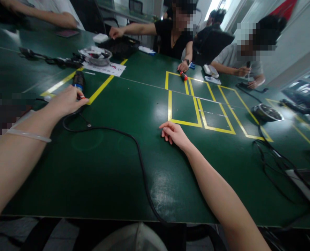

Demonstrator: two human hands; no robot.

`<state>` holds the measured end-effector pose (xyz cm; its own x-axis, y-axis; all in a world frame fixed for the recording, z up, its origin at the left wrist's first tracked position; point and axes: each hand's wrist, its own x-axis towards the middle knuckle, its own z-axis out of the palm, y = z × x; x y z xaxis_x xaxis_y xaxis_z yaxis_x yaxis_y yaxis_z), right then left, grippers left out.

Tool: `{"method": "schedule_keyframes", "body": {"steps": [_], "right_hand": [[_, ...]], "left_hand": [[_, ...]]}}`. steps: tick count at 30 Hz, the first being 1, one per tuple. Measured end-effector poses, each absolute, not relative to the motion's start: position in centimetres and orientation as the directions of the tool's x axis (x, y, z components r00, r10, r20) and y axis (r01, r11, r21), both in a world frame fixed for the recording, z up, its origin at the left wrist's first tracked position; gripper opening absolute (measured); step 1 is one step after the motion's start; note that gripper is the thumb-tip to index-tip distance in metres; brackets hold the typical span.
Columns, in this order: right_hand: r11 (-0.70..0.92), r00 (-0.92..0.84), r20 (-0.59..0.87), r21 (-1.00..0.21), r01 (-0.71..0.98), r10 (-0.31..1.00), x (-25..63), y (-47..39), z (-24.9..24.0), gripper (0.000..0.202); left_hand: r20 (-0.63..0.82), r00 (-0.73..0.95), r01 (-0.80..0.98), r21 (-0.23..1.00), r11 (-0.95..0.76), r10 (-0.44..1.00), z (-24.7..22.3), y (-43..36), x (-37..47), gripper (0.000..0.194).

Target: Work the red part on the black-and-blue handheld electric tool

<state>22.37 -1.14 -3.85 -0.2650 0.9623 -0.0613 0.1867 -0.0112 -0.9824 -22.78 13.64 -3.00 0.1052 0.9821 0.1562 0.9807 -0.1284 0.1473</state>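
Observation:
My left hand [67,101] reaches to the left side of the green table [113,181], its fingers closed round a small red and black thing that they mostly hide. Just behind this hand stands a dark cylindrical tool with a blue band [78,81], near a yellow tape outline. From the same spot a black cable [137,146] curves across the table to the front edge. My right hand [173,134] rests on the table near the middle, fingers loosely curled with nothing seen in them, just in front of a yellow taped rectangle [186,122].
A metal bowl [99,62] sits on printed paper [118,69] at the back left. Across the table, a person's hand [183,66] touches a red and black tool [183,76]. Another metal bowl [267,113] and tangled black cables [272,153] lie at the right.

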Motion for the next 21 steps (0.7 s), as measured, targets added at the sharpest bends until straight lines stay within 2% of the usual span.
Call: {"method": "schedule_keyframes", "body": {"steps": [3,9,13,17,21], "right_hand": [[-0.009,-0.264,-0.061,-0.981,0.195,0.963,22.3,-1.1,-4.0,0.016],[-0.004,-0.264,-0.06,-0.978,0.208,0.963,22.3,-1.1,-4.1,0.016],[0.005,-0.26,-0.05,-0.978,0.209,0.964,22.2,-1.1,-4.2,0.017],[0.01,-0.265,-0.045,-0.979,0.203,0.963,22.2,-1.1,-4.2,0.017],[0.003,-0.243,-0.043,-0.982,0.187,0.969,22.2,-1.1,-4.2,0.019]], "left_hand": [[0.131,0.058,0.996,0.058,-0.066,0.99,-2.4,12.5,-21.9,0.073],[0.116,0.044,0.996,0.078,-0.053,0.992,-1.7,10.6,-19.9,0.066],[0.095,0.03,0.997,0.065,-0.036,0.995,-1.2,9.2,-18.1,0.052],[0.089,0.08,0.991,0.099,-0.089,0.993,-0.7,7.2,-15.5,0.041],[0.117,0.143,0.972,0.173,-0.162,0.983,-1.1,5.2,-12.4,0.037]]}}
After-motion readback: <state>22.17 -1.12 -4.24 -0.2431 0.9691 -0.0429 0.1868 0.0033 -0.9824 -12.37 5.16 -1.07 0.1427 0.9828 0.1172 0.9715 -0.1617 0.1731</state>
